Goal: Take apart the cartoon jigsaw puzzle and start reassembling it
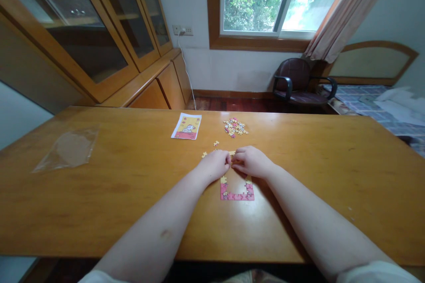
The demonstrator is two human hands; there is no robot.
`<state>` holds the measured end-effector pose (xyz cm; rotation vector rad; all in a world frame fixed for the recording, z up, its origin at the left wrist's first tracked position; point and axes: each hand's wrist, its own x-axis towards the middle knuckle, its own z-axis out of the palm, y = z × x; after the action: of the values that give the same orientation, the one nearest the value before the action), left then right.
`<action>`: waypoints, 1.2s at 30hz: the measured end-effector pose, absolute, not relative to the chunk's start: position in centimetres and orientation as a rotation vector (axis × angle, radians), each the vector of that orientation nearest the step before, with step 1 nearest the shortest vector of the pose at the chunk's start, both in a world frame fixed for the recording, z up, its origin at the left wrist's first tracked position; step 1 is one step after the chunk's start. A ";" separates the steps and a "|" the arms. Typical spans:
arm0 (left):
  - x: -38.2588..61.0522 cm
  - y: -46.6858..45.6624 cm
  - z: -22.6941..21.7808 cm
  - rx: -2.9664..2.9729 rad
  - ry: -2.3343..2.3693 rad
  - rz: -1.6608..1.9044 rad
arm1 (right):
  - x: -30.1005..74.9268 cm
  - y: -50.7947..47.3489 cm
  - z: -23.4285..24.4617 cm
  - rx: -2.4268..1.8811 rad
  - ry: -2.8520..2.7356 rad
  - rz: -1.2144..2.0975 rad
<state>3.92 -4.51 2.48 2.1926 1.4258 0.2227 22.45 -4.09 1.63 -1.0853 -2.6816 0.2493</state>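
Note:
A partly joined jigsaw puzzle border (237,196) lies flat on the table, pink along the bottom and yellow higher up its sides. At its upper end my left hand (217,164) has its fingers curled and pinched together. Facing it, almost fingertip to fingertip, my right hand (249,161) is closed too, with thumb and fingers drawn together. Yellow puzzle pieces (232,153) show between the hands. Whatever the fingertips hold is too small and covered to make out. Loose puzzle pieces (216,143) lie just beyond my left hand.
A pile of loose pieces (234,127) lies farther back on the wooden table (149,185). Left of it is a picture card (187,126) with a white animal on yellow and pink. A clear plastic bag (68,148) rests at far left. An office chair (295,79) stands beyond the table.

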 end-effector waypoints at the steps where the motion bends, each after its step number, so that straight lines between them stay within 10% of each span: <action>1: 3.9 -4.4 2.3 2.179 1.420 0.242 | 22.5 -4.1 1.6 -1.090 -2.672 0.232; 36: 3.2 -3.5 2.3 2.308 1.511 0.259 | 22.8 -4.1 2.4 -1.814 -2.416 0.248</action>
<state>3.19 -3.46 2.29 2.3083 1.5112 0.2594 22.79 -4.05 2.38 -1.8137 -2.4165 0.2479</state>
